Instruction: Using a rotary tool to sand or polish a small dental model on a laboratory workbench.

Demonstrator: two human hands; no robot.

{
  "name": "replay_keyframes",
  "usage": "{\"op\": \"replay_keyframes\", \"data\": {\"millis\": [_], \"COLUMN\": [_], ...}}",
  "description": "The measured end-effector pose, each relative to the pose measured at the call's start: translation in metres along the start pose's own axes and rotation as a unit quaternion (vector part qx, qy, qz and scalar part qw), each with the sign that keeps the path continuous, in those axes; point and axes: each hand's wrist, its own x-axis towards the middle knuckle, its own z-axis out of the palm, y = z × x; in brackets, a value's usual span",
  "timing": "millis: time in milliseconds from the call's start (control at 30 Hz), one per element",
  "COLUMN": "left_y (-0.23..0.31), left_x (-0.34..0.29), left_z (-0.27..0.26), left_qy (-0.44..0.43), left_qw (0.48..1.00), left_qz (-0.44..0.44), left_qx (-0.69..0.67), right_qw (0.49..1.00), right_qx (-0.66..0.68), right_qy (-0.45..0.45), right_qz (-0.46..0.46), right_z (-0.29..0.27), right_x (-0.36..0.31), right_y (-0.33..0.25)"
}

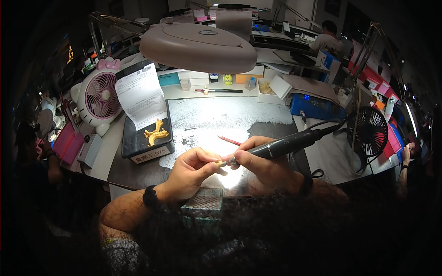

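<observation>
1 tiny pale-yellow piece was right in the middle of it all, up off the desk, pinched at the fingertips of the left hand. Too small to make out its shape, sorry. The fingers of the right hand were wrapped around a chunky black handpiece, with its metal nose pointed left, right up at the piece. Couldn't tell if the tip was actually touching it. A black cable ran off the handpiece's back end toward the right.

Just past the right hand, a red pencil lay at a slant on the brightly lit work surface. Below the hands was a clear-sided box with a dotted top. Off to the left sat a black tray with a yellow branching piece in it, plus a printed paper slip leaning up at the back.

Farther out: a pink-and-white fan on the left, a black fan on the right, and near that a blue control box with its display lit. Along the back were a little yellow figure and an open white box. A big lamp head hung over the lot, and 1 co-worker was visible in the background at upper right.
</observation>
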Motion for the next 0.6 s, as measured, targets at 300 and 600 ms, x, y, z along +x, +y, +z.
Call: {"op": "replay_keyframes", "data": {"millis": [300, 600], "left_y": [0.0012, 0.0062], "left_x": [0.001, -0.0004], "left_z": [0.0049, 0.002], "left_qy": [0.014, 0.002], "left_qw": [1.0, 0.999], "left_qz": [-0.001, -0.035], "left_qx": [0.011, 0.016], "right_qw": [1.0, 1.0], "right_qx": [-0.024, 0.016], "right_qy": [-0.003, 0.001], "right_qz": [0.002, 0.002], "right_z": [-0.0004, 0.0001], "right_x": [0.0003, 0.0007], "right_y": [-0.0002, -0.0007]}}
